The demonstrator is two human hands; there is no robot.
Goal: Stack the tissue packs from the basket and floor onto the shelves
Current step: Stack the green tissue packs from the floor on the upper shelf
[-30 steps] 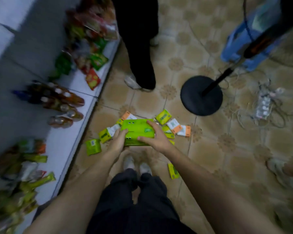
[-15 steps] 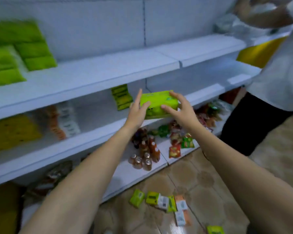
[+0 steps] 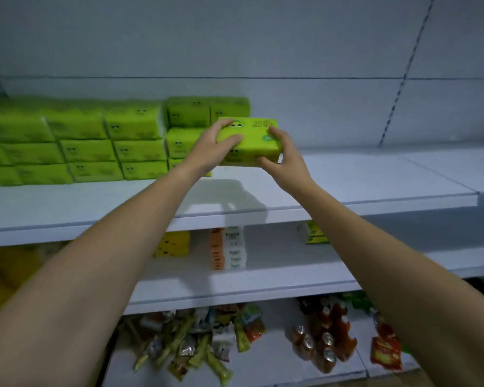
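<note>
- White shop shelving (image 3: pixel 375 275) with a pale back panel fills our view.
- We hold a green tissue pack (image 3: pixel 249 143) over the top shelf (image 3: pixel 375 185), just right of the stacked green packs (image 3: pixel 95 143). Its shadow falls on the board below.
- Our left hand (image 3: pixel 210 149) grips the pack's left end, fingers curled over the top. Our right hand (image 3: pixel 285 157) grips the right end, thumb at the lower front edge.
- We count the stack three rows high, on the shelf's left half.
- Middle shelf (image 3: pixel 263 283): yellow pack (image 3: pixel 173 244), orange-and-white packs (image 3: pixel 229 247), small green packs (image 3: pixel 315 236).
- Bottom shelf (image 3: pixel 277 367): snack packets (image 3: pixel 196 344), bottles (image 3: pixel 324 342), red packets (image 3: pixel 386 353).
</note>
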